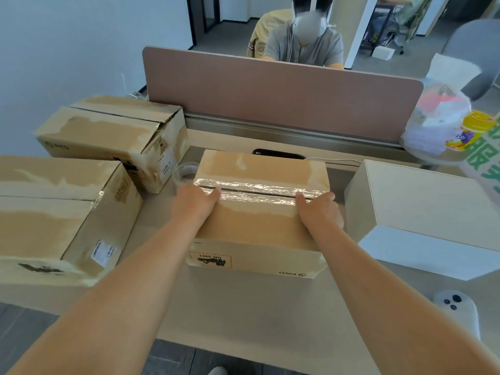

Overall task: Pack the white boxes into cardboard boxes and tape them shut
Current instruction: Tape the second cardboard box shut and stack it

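Straddling the taped cardboard box [259,228], left hand [193,203] and right hand [320,212] cover its ends — grip untellable, fingers hidden. Cartons [54,220] crowd left, white box [422,207] right; bench [243,315] bare toward its near edge.

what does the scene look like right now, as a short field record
box: middle of the desk, flaps shut
tape: shiny strip along the box's top seam
left hand: at the seam's left end, thumb on the tape, fingers over the edge
right hand: at the seam's right end, same hold
tape roll: on the desk, just left of the box
white box: right of the box, not packed
near left box: flaps shut
far left box: flaps shut
phone: near right
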